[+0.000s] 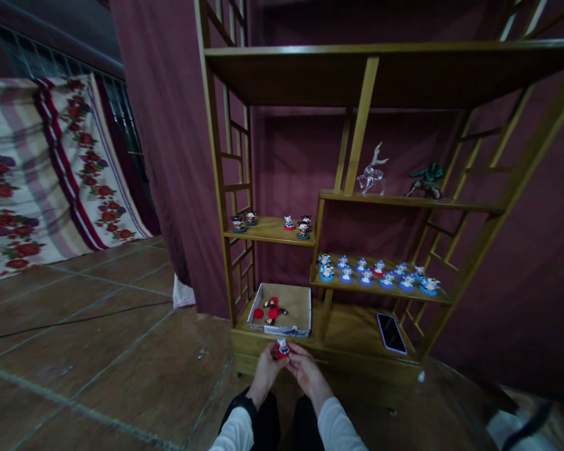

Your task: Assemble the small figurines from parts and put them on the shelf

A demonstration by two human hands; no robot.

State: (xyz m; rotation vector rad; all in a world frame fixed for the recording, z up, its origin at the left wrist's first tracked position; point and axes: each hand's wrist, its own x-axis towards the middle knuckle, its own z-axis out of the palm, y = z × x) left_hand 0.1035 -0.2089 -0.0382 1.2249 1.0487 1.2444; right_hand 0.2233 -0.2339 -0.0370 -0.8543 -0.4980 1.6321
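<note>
My left hand [265,371] and my right hand [306,372] meet in front of the wooden shelf unit [357,341], both with fingers closed on a small figurine with a red base [282,349]. Just beyond them an open cardboard box [299,303] stands on the bottom shelf with several red and dark pieces inside. Figurines with red and dark bases [291,223] stand on the left middle shelf. Several figurines with blue bases [376,274] line the right lower shelf.
A phone [391,332] lies flat on the bottom shelf at right. A clear glass deer [371,172] and a dark green figure [427,178] stand higher up. A floral cloth [42,169] hangs at left, and a cable [75,321] crosses the tiled floor.
</note>
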